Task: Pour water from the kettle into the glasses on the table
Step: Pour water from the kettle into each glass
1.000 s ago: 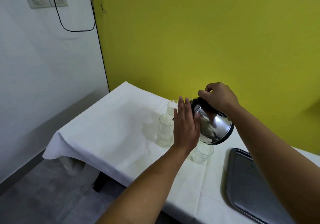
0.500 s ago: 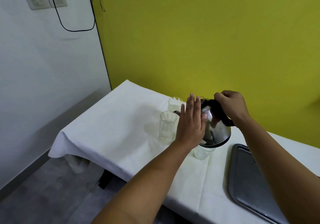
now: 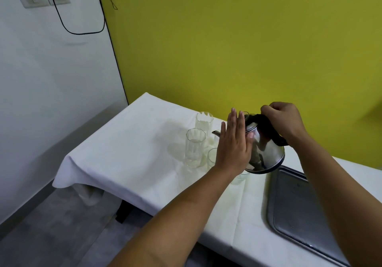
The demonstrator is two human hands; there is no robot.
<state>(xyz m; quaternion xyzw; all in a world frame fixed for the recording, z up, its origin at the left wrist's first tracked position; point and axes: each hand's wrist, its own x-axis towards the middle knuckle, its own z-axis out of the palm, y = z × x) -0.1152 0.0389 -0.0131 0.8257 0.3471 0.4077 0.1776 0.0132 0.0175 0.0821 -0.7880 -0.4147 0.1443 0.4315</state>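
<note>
Table (image 3: 124,153) under white cloth meets yellow wall (image 3: 227,49), corner.

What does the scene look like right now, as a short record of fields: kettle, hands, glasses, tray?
kettle: steel kettle lifted off the table, spout toward the glasses
right hand: right hand gripping the black handle
left hand: left hand open, flat against the kettle's side
glasses: tall front glass, tall rear glass, others partly hidden behind the left hand
tray: metal tray, bare, beside the kettle
</note>
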